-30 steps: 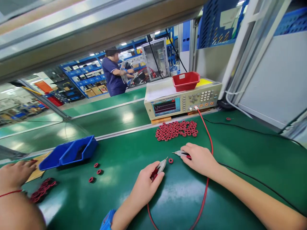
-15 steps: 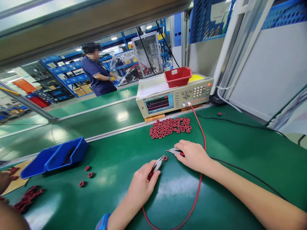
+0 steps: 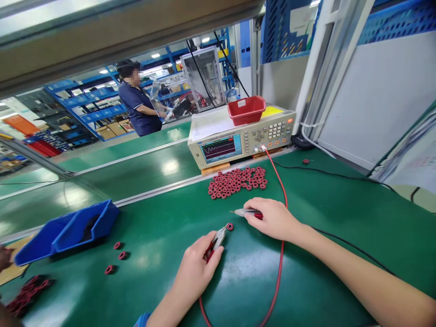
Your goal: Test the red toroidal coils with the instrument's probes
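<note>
My left hand is closed around a metal-jawed test clip with red grips. The clip's tip meets the edge of a small red-wound ring coil on the green bench; whether it pinches a wire end I cannot tell. My right hand grips a second test clip, its thin tip pointing left, just above and apart from the coil. A red cable loops from the bench tester toward my left hand. Behind the hands lies a cluster of similar ring coils.
The tester's screen shows a wavy trace and red "NG". On top sits a red bin. Blue bins and loose coils lie left, near another person's hand. A black cable crosses right. A co-worker stands behind.
The view has shifted slightly, so most things sit further left. The right clip's tip has lifted a little from the coil. Both hands keep their clips.
</note>
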Tool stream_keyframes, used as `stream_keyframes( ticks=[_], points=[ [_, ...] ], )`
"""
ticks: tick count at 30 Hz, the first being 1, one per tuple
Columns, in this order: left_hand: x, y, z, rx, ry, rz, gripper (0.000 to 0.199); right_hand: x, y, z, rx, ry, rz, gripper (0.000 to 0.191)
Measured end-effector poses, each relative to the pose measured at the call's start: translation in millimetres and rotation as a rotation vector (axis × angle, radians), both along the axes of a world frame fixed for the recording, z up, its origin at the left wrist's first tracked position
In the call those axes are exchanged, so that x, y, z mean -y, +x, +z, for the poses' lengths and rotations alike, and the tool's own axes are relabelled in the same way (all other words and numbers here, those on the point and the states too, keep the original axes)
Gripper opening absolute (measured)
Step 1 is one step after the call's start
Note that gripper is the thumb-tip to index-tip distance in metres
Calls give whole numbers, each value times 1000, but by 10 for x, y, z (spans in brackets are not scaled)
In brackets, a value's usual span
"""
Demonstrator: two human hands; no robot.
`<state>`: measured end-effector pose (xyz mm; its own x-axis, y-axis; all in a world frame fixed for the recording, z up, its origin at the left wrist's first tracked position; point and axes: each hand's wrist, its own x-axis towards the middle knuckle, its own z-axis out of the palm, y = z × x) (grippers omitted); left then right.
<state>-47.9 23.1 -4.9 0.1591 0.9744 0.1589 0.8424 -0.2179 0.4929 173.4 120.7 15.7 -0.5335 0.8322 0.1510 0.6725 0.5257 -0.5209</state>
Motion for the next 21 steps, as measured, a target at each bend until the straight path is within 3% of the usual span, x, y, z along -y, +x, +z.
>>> stream_keyframes(
  ticks=[7,21],
  points=[
    [-5,4,12,19,-29,-9,30,-43,-6,-37,-148,-202,110,28],
    [0,-6,8,23,-39,0,30,-53,-3,-59,-135,-180,111,21]
  ],
)
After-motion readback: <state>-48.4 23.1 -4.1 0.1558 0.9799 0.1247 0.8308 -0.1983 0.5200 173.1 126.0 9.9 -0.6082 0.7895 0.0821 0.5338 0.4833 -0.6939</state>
